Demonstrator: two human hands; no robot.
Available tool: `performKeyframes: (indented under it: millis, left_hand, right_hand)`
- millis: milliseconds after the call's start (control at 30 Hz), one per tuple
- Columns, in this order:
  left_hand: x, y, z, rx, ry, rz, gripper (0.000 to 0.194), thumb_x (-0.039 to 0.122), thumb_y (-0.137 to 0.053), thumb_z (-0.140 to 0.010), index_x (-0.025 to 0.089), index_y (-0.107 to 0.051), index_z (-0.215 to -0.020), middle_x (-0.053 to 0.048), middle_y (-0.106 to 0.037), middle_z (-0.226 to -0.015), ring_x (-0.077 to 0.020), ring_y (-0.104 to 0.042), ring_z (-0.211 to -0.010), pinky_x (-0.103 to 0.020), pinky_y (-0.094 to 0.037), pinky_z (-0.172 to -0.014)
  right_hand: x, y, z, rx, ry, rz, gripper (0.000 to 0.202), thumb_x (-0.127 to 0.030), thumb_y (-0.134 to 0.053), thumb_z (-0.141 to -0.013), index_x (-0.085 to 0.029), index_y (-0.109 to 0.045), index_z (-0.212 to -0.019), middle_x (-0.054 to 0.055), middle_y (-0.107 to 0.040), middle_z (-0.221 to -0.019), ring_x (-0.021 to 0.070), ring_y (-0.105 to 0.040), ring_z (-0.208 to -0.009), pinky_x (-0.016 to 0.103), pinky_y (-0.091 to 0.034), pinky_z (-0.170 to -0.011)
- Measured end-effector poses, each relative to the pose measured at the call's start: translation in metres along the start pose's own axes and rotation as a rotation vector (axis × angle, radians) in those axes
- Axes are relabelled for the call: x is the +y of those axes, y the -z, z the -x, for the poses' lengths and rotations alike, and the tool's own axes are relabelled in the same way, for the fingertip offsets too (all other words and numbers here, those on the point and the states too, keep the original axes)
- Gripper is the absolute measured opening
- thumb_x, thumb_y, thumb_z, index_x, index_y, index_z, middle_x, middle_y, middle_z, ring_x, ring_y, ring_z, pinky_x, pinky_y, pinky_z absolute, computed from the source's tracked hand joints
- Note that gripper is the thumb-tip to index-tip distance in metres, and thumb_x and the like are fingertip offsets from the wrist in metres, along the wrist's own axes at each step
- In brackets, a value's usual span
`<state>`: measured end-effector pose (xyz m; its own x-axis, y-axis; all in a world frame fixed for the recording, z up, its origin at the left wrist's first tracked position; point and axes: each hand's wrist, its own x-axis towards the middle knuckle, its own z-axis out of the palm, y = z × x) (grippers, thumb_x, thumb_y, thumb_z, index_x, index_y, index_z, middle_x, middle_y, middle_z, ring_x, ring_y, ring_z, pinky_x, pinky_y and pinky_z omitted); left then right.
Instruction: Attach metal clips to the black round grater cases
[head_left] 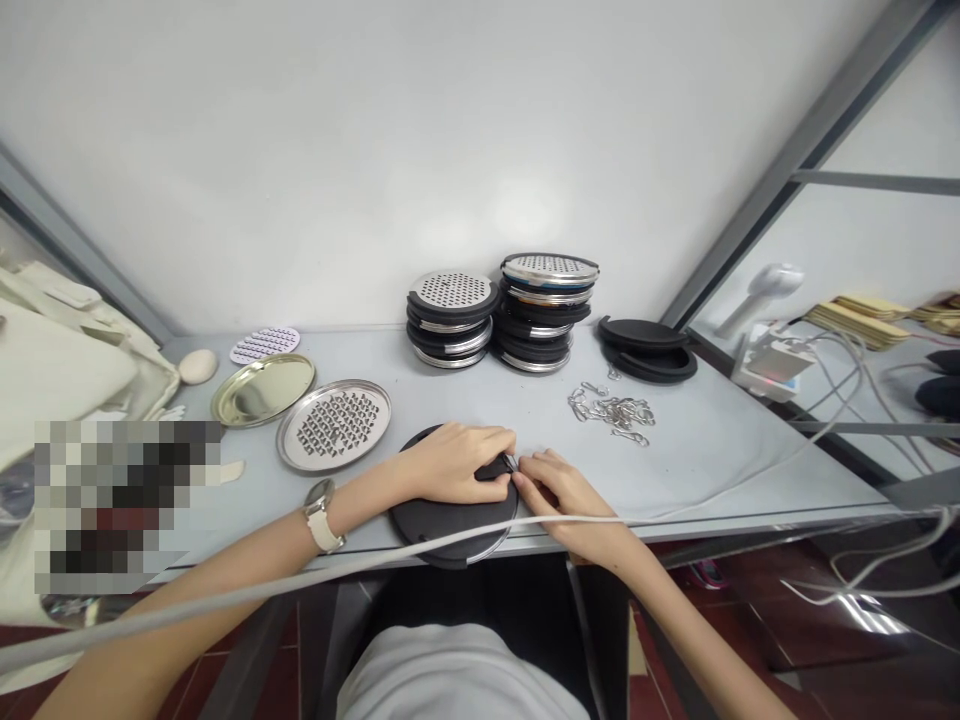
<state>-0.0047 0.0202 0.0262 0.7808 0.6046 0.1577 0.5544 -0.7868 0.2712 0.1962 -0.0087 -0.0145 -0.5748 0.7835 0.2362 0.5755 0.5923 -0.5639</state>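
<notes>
A black round disc with a shiny metal rim lies at the front edge of the table, right before me. My left hand rests across its top, fingers curled round the disc's right side. At that edge, a small dark, shiny piece shows between my two hands. My right hand is closed in a pinch beside it; what its fingertips hold is too small to make out. Nearby on the right lies a pile of metal snap hooks.
Two stacks of black-rimmed graters stand by the wall. Black round covers lie at right. Leftward are a metal grater disc, a gold-coloured lid and a pale perforated disc. A white cable crosses before my arms.
</notes>
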Motion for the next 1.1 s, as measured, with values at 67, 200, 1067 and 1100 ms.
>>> performKeyframes:
  millis: [67,200,1067,1100]
  left_hand:
    - [0.0,0.0,0.0001,-0.001,-0.004,0.001,0.012,0.031,-0.052,-0.085,0.02,-0.048,-0.087,0.0,-0.063,-0.087,-0.016,-0.058,-0.073,-0.026,-0.037,-0.061]
    - [0.0002,0.0008,0.0002,-0.002,-0.018,0.007,0.012,0.031,-0.052,-0.085,0.02,-0.048,-0.087,0.0,-0.063,-0.087,-0.0156,-0.058,-0.072,-0.026,-0.037,-0.061]
    - [-0.002,0.0005,0.0004,-0.014,-0.039,-0.049,0.016,0.03,-0.048,-0.089,0.02,-0.051,-0.101,-0.001,-0.063,-0.098,-0.0166,-0.06,-0.081,-0.027,-0.041,-0.067]
    - [-0.0017,0.0007,0.0005,-0.014,-0.037,-0.048,0.016,0.03,-0.048,-0.089,0.021,-0.051,-0.102,-0.001,-0.064,-0.098,-0.0165,-0.061,-0.081,-0.027,-0.041,-0.067]
  right_hand:
    - [0.0003,-0.0003,0.0,-0.002,0.006,0.003,0.028,-0.021,-0.038,-0.099,-0.021,-0.039,-0.07,-0.001,-0.046,-0.067,0.0163,-0.044,-0.066,0.031,-0.036,-0.072]
    - [0.0003,-0.0005,-0.0008,0.006,0.011,0.008,0.028,-0.022,-0.038,-0.099,-0.02,-0.04,-0.072,-0.001,-0.047,-0.067,0.0164,-0.044,-0.067,0.031,-0.036,-0.072]
    - [-0.0015,-0.0035,-0.0001,0.025,-0.008,0.024,0.03,-0.023,-0.041,-0.097,-0.02,-0.045,-0.068,0.0,-0.046,-0.065,0.0165,-0.045,-0.066,0.031,-0.038,-0.068]
    - [-0.0011,-0.0038,-0.0001,0.026,-0.011,0.019,0.029,-0.022,-0.041,-0.097,-0.02,-0.044,-0.068,-0.001,-0.046,-0.065,0.0165,-0.045,-0.066,0.031,-0.038,-0.068]
